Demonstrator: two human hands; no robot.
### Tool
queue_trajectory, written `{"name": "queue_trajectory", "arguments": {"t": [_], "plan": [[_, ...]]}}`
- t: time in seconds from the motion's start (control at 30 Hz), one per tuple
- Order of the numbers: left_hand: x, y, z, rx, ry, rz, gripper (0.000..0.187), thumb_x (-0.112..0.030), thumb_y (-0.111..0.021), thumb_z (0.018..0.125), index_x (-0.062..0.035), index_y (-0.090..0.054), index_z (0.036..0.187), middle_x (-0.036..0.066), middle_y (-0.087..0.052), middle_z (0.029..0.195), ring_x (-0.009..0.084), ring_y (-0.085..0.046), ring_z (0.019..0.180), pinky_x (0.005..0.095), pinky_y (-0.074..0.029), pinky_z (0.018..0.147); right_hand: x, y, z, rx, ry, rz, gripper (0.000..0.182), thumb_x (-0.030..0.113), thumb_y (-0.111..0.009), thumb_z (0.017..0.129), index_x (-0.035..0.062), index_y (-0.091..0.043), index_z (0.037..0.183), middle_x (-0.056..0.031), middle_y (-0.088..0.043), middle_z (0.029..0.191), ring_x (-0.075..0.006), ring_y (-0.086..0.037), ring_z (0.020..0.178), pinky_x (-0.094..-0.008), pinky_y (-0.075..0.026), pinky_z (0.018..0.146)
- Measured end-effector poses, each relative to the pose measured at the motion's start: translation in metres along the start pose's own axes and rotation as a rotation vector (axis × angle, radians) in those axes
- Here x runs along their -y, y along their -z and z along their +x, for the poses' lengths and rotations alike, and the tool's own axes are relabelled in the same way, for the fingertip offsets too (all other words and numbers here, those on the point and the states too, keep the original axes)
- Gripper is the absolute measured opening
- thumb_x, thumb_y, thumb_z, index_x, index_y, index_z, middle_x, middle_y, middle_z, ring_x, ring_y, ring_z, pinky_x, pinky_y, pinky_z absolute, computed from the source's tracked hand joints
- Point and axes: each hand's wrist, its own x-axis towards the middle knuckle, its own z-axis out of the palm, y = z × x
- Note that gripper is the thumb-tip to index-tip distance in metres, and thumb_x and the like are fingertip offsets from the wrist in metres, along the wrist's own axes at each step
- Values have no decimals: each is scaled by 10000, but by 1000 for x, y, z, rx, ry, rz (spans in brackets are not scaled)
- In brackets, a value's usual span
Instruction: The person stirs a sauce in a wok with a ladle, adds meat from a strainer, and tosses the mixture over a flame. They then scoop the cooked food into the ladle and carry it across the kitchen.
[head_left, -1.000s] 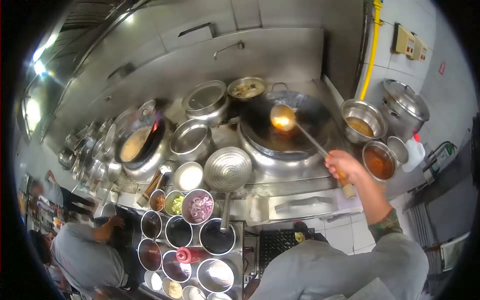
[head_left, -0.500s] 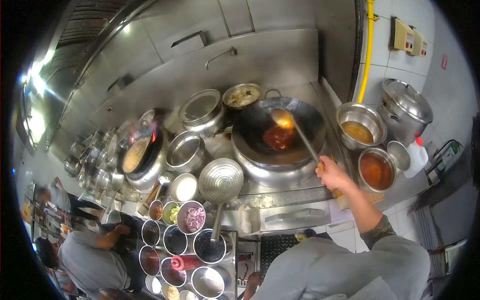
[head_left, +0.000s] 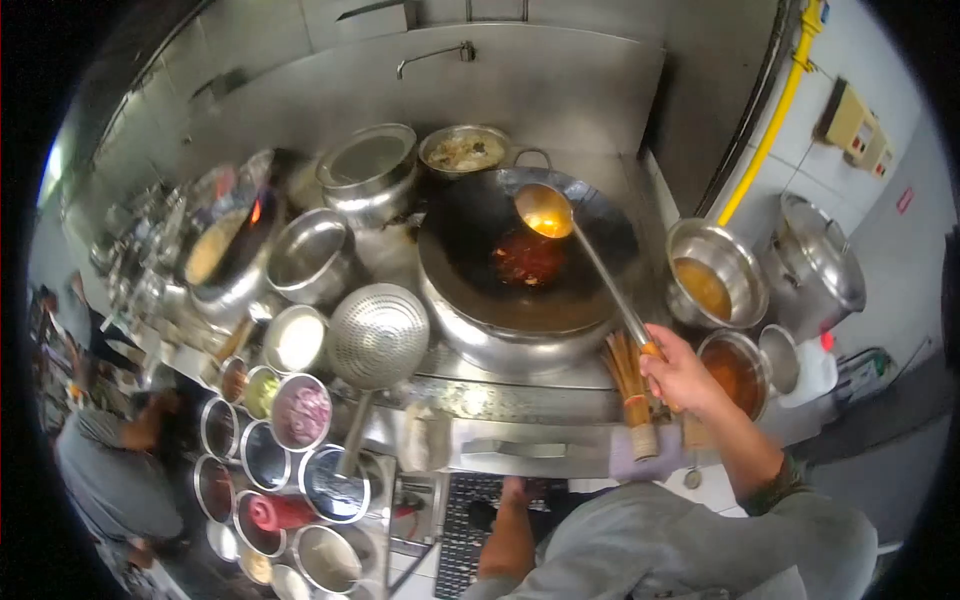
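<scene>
My right hand (head_left: pixel 677 370) is closed around the wooden handle of a long metal ladle (head_left: pixel 612 285). The ladle's bowl holds a shiny yellow-orange liquid and is over the far part of a large dark wok (head_left: pixel 455 265). Dark red sauce (head_left: pixel 528 262) with small bits lies in the bottom of the wok. Low at the front, near the counter edge, is my left hand (head_left: pixel 513 488); its fingers cannot be made out. A bamboo brush (head_left: pixel 630 390) lies beside my right hand.
A perforated strainer (head_left: pixel 379 335) rests left of the wok, its handle over several seasoning pots. One pot holds sliced onion (head_left: pixel 303 410); a red bottle (head_left: pixel 280 512) lies across another. Flame rises by a second wok (head_left: pixel 222 250). Bowls of liquid (head_left: pixel 703 290) stand right. A co-worker (head_left: pixel 110 470) is at left.
The view has shifted, showing the bamboo brush and more of my left forearm. The ladle remains in my right hand, its bowl over the wok.
</scene>
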Motion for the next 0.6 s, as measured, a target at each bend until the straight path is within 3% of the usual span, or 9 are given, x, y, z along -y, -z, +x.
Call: {"name": "queue_trajectory", "arguments": {"t": [0.07,0.27,0.6], "plan": [[24,-10,43,233,-25,-382,481,-375,-679,894,-106,-596,1284,119,-683,1139,349,-676,1030,540,-548,904,2,22,-10,-5,-23,-22,583,69,-566,977,45,-340,1514,-58,-569,880,-106,-521,561,-273,-423,447],[9,-45,36,-28,-90,-140,472,-370,-679,894,-101,-599,1273,118,-682,1128,345,-676,1019,534,-548,892,-19,57,-27,22,32,-114,612,58,-591,967,21,-338,1523,-44,-594,874,-88,-518,593,-251,-458,560],[-3,-40,32,-99,-124,-77,456,-361,-679,894,-94,-603,1255,118,-681,1109,339,-676,1000,524,-547,871,-39,59,-25,3,77,-156,633,75,-634,953,45,-373,1529,-19,-595,852,-81,-529,591,-253,-464,547]]}}
